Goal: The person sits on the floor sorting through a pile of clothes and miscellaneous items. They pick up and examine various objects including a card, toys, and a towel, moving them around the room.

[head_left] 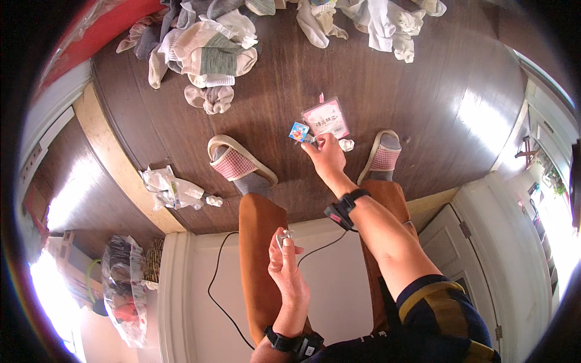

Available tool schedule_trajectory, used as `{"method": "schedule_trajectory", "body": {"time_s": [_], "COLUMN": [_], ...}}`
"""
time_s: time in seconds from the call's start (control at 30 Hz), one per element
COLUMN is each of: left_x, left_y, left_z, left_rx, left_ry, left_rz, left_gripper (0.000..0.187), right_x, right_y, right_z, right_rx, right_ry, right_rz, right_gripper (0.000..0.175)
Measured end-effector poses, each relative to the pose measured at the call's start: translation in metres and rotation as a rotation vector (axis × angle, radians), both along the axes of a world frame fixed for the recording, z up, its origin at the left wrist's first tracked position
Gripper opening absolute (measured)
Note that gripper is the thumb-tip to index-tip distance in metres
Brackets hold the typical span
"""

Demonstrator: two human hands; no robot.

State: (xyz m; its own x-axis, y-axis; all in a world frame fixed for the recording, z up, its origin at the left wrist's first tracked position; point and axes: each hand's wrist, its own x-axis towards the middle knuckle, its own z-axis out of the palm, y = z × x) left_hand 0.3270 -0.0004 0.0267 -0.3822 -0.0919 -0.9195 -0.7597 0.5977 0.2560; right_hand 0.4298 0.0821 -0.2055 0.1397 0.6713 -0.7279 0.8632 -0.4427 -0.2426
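My left hand [288, 272] is raised over my lap, thumb and fingers pinching a small shiny object [285, 235] that is too small to name. Down at the floor, my right hand [329, 156] has its thumb and forefinger at a small grey piece beside a blue square with a cartoon picture [298, 131]. Whether those fingers grip it is unclear. Just beyond them lies a pink-bordered card in a clear sleeve [327, 117], bearing writing. A crumpled white scrap [346, 145] rests right of my fingers.
Heaped socks [218, 50] lie at the far left, with more white socks [381, 22] at the far right. Crumpled plastic wrappers [174, 188] are beside my left slipper [236, 161]. My right slipper [383, 156] stands opposite. A black cable [218, 290] hangs by my legs.
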Motion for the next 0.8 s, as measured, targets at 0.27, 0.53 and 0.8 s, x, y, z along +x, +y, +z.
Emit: {"method": "schedule_trajectory", "body": {"time_s": [0.27, 0.53, 0.8], "left_x": [0.001, 0.006, 0.009], "left_y": [-0.008, 0.000, -0.001], "left_z": [-0.003, -0.003, -0.002], "left_rx": [0.012, -0.021, 0.045], "left_ry": [-0.272, -0.294, -0.282], "left_rz": [0.132, 0.168, 0.104], "left_gripper": [0.033, 0.019, 0.016], "right_x": [-0.029, -0.048, -0.049], "right_y": [-0.004, -0.003, -0.015], "right_z": [-0.028, -0.024, -0.029], "right_rx": [-0.037, 0.002, -0.068], "right_ry": [0.152, 0.146, -0.098], "right_rz": [-0.521, -0.526, -0.233], "right_gripper": [0.033, 0.053, 0.032]}}
